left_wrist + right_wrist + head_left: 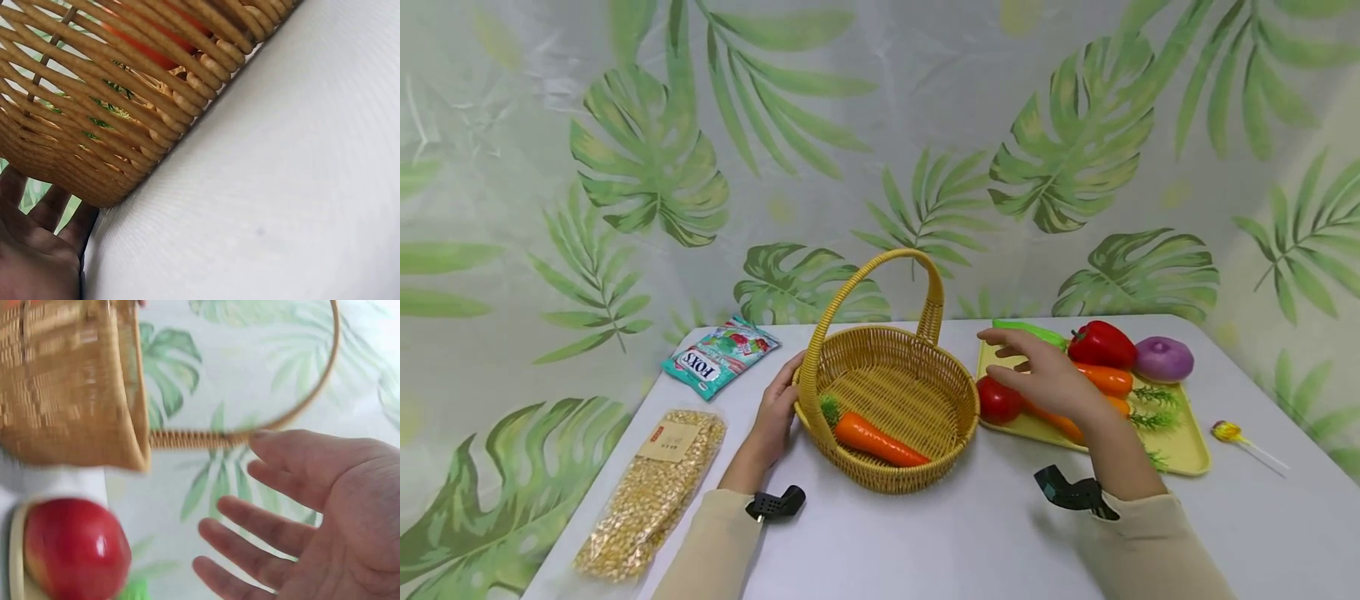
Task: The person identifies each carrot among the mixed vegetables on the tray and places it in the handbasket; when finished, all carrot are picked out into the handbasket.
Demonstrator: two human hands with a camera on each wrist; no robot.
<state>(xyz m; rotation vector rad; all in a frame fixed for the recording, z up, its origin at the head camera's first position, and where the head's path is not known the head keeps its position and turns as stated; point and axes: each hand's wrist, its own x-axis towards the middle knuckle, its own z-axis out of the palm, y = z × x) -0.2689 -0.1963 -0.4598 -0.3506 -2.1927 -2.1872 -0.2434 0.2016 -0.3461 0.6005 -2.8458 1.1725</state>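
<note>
Ideally, the straight-fingered left hand [772, 419] braces the wicker basket [889, 478], while the spread, empty right hand [1051, 377] avoids bumping it.

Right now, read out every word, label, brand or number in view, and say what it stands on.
"FOX'S": on the teal packet; its other print is too small to read.
Paper label on the bag of yellow kernels: print too small to read.

Yellow woven basket [887, 478] upright, arched handle up, my left hand [772, 421] on its 9 o'clock side. Orange carrot [880, 438] lying inside at 6, green tuft toward 10. Shiny red fruit [998, 402] at basket's 3, near my right hand [1051, 379].
</note>
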